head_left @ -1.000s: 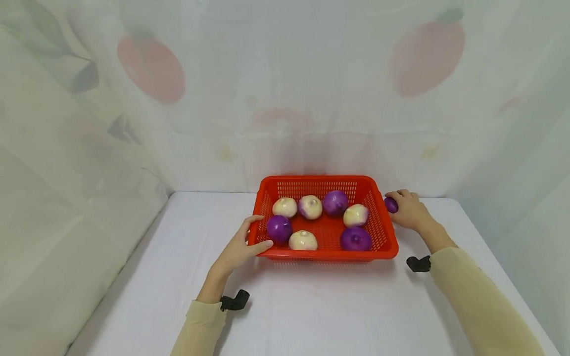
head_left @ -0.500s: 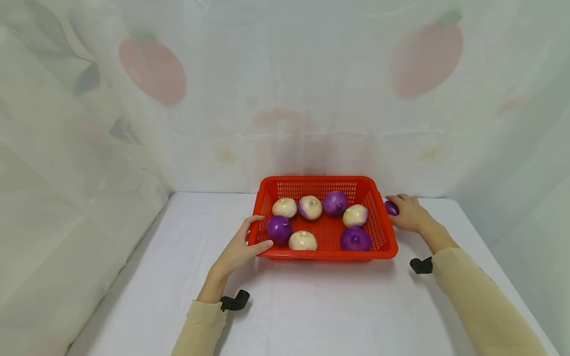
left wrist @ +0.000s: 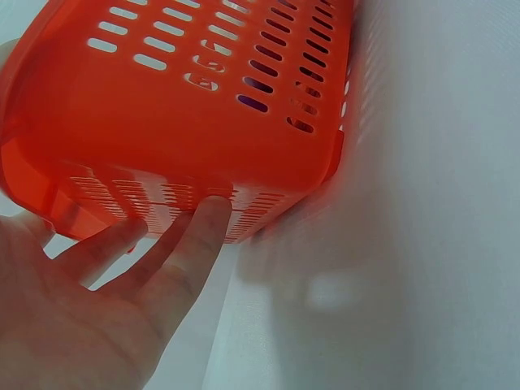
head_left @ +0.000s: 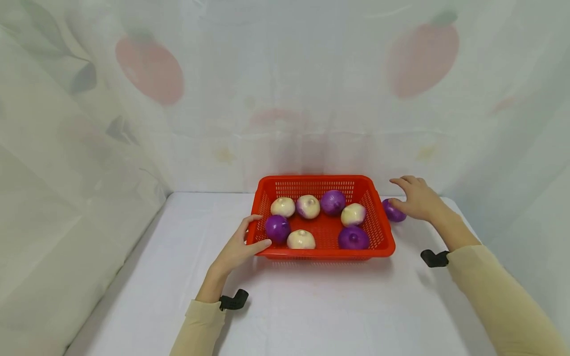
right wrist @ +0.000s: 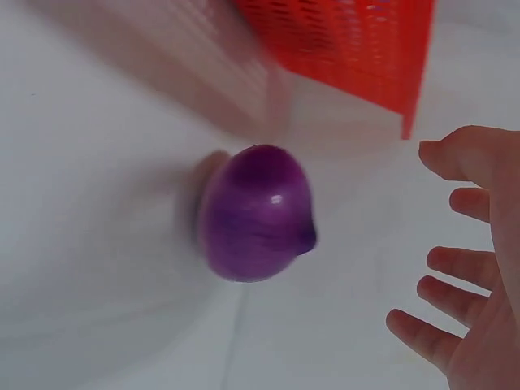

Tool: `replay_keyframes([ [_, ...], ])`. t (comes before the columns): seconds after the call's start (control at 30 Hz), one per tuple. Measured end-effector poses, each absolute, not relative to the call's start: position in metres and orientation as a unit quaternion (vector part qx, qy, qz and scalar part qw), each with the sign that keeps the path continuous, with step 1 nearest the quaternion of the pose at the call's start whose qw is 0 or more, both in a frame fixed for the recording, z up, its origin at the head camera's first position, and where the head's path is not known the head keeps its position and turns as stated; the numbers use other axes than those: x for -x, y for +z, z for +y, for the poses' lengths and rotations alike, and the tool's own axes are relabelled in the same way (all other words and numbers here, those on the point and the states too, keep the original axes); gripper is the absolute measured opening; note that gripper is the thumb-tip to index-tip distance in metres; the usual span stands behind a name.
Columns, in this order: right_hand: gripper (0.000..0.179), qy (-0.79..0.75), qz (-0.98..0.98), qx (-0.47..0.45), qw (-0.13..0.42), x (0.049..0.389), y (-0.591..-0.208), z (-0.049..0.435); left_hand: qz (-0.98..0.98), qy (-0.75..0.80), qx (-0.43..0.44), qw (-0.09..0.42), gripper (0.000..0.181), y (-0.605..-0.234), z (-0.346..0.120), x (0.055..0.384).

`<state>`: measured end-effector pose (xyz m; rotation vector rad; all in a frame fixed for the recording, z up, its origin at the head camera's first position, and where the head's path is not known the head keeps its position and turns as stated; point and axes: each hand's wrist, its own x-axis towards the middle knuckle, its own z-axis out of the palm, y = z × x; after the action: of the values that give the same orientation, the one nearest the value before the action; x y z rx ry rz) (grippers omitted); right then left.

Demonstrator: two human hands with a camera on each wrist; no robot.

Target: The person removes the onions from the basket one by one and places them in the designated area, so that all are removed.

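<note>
At the basket's left near corner, left hand (head_left: 235, 249) flat and relaxed, fingers (left wrist: 188, 244) pressed straight against the red basket (head_left: 383, 247) wall, seemingly to steady it. Just beside the basket's right wall, right hand (head_left: 418, 199) spread wide above a purple onion (head_left: 394, 210) lying loose on the white table (head_left: 311, 306), holding nothing. Inside the basket, seven more onions, purple and white.

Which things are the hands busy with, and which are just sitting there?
Busy with:
- red basket, left hand touching its corner
- purple onion on the table outside the basket, beside the open right hand

Just there:
- seven onions in the basket, white and purple
- white tablecloth
- fruit-print curtain
</note>
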<state>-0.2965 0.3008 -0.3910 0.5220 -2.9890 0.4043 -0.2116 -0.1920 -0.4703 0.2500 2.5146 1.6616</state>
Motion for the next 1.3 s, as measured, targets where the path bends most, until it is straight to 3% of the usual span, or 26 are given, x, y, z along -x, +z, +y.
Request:
replay_keyframes([
  [0.33, 0.056, 0.137, -0.967, -0.191, 0.094, 0.284, -0.352, 0.277, 0.832, 0.547, -0.076, 0.056, 0.072, -0.471, -0.191, 0.211],
  [0.6, 0.055, 0.136, -0.961, -0.217, 0.099, 0.277, -0.333, 0.253, 0.832, 0.548, -0.071, 0.06, 0.072, -0.471, -0.191, 0.213],
  [0.8, 0.054, 0.122, -0.955, -0.247, 0.108, 0.275, -0.332, 0.238, 0.83, 0.55, -0.069, 0.064, 0.072, -0.468, -0.19, 0.212],
  [1.3, 0.054, 0.071, -0.947, -0.306, 0.065, 0.284, -0.35, 0.204, 0.829, 0.55, -0.063, 0.071, 0.071, -0.468, -0.191, 0.212],
])
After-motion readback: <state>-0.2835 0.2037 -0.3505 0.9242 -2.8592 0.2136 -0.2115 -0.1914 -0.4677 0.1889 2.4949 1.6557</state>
